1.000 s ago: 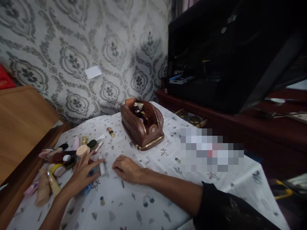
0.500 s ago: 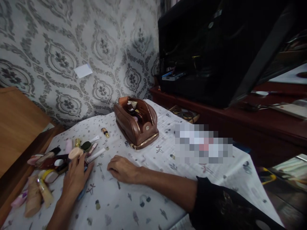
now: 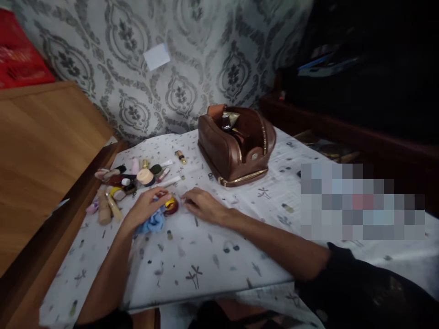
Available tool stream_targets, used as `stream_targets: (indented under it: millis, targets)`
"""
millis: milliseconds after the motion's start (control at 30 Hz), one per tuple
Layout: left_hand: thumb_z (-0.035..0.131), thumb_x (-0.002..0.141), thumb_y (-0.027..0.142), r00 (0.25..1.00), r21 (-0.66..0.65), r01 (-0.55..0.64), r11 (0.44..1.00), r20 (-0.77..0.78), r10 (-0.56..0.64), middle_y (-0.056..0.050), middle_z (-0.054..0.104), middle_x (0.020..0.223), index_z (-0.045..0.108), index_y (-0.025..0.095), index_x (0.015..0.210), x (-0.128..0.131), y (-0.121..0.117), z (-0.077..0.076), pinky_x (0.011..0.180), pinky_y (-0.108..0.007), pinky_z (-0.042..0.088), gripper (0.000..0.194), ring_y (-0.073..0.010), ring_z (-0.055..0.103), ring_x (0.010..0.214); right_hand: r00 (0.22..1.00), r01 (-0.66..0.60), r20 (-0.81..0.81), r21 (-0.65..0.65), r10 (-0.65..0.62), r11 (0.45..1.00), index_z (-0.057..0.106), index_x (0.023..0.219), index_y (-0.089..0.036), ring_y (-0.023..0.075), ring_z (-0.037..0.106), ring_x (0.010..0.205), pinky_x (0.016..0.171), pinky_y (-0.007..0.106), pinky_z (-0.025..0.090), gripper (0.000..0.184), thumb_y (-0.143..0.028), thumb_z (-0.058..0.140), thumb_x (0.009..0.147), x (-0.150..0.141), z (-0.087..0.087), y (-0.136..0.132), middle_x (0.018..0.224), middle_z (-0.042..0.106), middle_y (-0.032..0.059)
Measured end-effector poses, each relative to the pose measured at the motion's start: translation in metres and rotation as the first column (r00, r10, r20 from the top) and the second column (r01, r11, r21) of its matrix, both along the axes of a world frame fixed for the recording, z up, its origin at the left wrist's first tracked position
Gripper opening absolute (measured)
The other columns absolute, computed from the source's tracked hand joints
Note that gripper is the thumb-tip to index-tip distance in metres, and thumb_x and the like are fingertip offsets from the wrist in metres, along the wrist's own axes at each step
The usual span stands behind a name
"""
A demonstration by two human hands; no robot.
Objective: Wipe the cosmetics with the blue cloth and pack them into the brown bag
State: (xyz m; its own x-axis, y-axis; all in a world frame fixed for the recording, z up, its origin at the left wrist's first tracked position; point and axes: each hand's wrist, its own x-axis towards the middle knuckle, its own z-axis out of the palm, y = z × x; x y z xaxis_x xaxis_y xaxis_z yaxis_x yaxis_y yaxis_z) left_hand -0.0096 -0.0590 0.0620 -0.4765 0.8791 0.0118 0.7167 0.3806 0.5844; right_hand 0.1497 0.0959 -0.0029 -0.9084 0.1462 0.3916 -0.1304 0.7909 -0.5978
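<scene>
My left hand (image 3: 148, 204) is closed, its fingertips at a red-and-yellow round item (image 3: 171, 206), whose kind I cannot make out. Crumpled under the palm is a blue scrunchie-like cloth (image 3: 153, 222). My right hand (image 3: 204, 204) lies just to the right, fingers curled and fingertips pressed together; anything in them is too small to name. Behind my left hand lies a pile of cosmetics: a beige-lidded jar (image 3: 145, 177), a dark green round item (image 3: 156, 171), a white tube (image 3: 171, 181) and several bottles. Beyond my right hand stands an open brown leather toiletry bag (image 3: 236, 151) with items inside.
A small gold-and-black bottle (image 3: 180, 157) lies between pile and bag. The patterned cloth (image 3: 219, 269) covers the table. Wooden board (image 3: 51, 151) borders the left, patterned wall (image 3: 185, 91) the back, and a blurred-out item (image 3: 360, 201) lies at right.
My left hand has come away from the cosmetics pile toward my right hand, with the blue cloth and the red-and-yellow item now showing at it. The view has shifted left and down.
</scene>
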Motion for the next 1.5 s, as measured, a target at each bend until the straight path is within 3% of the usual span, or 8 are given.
stream_targets:
  millis: [167, 333, 467, 567, 733, 933, 1133, 1500]
  targets:
    - [0.049, 0.088, 0.057, 0.991, 0.176, -0.118, 0.977, 0.078, 0.105, 0.002, 0.054, 0.066, 0.068, 0.016, 0.089, 0.0, 0.007, -0.011, 0.057, -0.023, 0.038, 0.046, -0.0136, 0.049, 0.061, 0.999, -0.048, 0.022, -0.021, 0.048, 0.999, 0.053, 0.132, -0.012, 0.0239, 0.061, 0.1, 0.091, 0.041, 0.05, 0.044, -0.029, 0.058, 0.092, 0.006, 0.004, -0.001, 0.106, 0.067, 0.0137]
    - [0.04, 0.096, 0.048, 0.944, 0.483, -0.294, 0.825, 0.011, 0.33, 0.0, 0.057, 0.072, 0.065, 0.017, 0.091, 0.007, 0.011, -0.014, 0.063, -0.025, 0.041, 0.041, -0.0145, 0.052, 0.067, 0.993, -0.112, 0.033, -0.005, 0.112, 0.994, 0.056, 0.13, -0.013, 0.0276, 0.056, 0.112, 0.097, 0.045, 0.047, 0.046, -0.031, 0.065, 0.089, 0.005, 0.005, -0.001, 0.118, 0.064, 0.0146]
    - [0.045, 0.095, 0.043, 0.997, 0.44, 0.002, 0.898, -0.07, 0.032, -0.005, 0.063, 0.1, 0.063, 0.019, 0.104, 0.028, 0.015, -0.025, 0.088, -0.031, 0.047, 0.031, -0.0191, 0.059, 0.096, 0.994, -0.097, 0.046, 0.008, 0.096, 0.995, 0.061, 0.121, -0.012, 0.0277, 0.057, 0.106, 0.093, 0.044, 0.048, 0.039, -0.032, 0.067, 0.088, 0.001, 0.002, 0.0, 0.11, 0.065, 0.0142]
    - [0.054, 0.092, 0.041, 0.962, 0.365, 0.265, 0.893, -0.156, -0.222, -0.01, 0.06, 0.113, 0.062, 0.018, 0.111, 0.037, 0.014, -0.033, 0.098, -0.037, 0.045, 0.03, -0.023, 0.057, 0.11, 0.995, -0.094, 0.033, -0.002, 0.094, 0.996, 0.061, 0.118, -0.01, 0.0263, 0.057, 0.103, 0.091, 0.041, 0.048, 0.038, -0.03, 0.069, 0.087, 0.001, 0.0, 0.0, 0.108, 0.065, 0.0146]
    - [0.064, 0.087, 0.045, 0.897, 0.245, 0.387, 0.889, -0.324, -0.301, -0.012, 0.059, 0.115, 0.055, 0.018, 0.123, 0.032, 0.009, -0.038, 0.095, -0.038, 0.048, 0.046, -0.0253, 0.057, 0.109, 0.996, -0.084, 0.042, 0.029, 0.083, 0.996, 0.06, 0.118, -0.009, 0.0247, 0.056, 0.096, 0.085, 0.039, 0.049, 0.041, -0.035, 0.068, 0.088, 0.001, -0.002, 0.0, 0.103, 0.064, 0.0133]
    - [0.055, 0.09, 0.038, 0.888, 0.259, 0.271, 0.927, -0.439, -0.137, -0.008, 0.062, 0.094, 0.059, 0.018, 0.106, 0.04, 0.012, -0.043, 0.084, -0.035, 0.05, 0.026, -0.0221, 0.06, 0.09, 0.996, -0.079, 0.037, 0.037, 0.077, 0.996, 0.062, 0.105, -0.009, 0.0243, 0.054, 0.099, 0.088, 0.037, 0.047, 0.027, -0.03, 0.068, 0.088, 0.001, 0.001, -0.001, 0.098, 0.062, 0.0121]
    - [0.041, 0.097, 0.038, 0.945, 0.272, 0.081, 0.959, -0.327, 0.013, -0.004, 0.066, 0.091, 0.058, 0.02, 0.101, 0.055, 0.023, -0.035, 0.079, -0.031, 0.045, 0.025, -0.0195, 0.061, 0.085, 0.997, -0.034, 0.077, 0.045, 0.03, 0.998, 0.061, 0.1, -0.01, 0.0262, 0.055, 0.1, 0.086, 0.039, 0.048, 0.037, -0.038, 0.075, 0.081, 0.001, 0.001, 0.0, 0.099, 0.061, 0.0128]
    - [0.046, 0.093, 0.036, 1.0, 0.365, 0.012, 0.931, 0.0, -0.013, 0.002, 0.06, 0.074, 0.059, 0.018, 0.086, 0.028, 0.043, -0.036, 0.071, -0.026, 0.042, 0.023, -0.0141, 0.055, 0.072, 0.995, -0.065, 0.075, -0.017, 0.066, 0.998, 0.061, 0.101, -0.013, 0.0254, 0.057, 0.1, 0.088, 0.038, 0.047, 0.039, -0.04, 0.078, 0.078, 0.003, 0.007, 0.001, 0.101, 0.063, 0.0109]
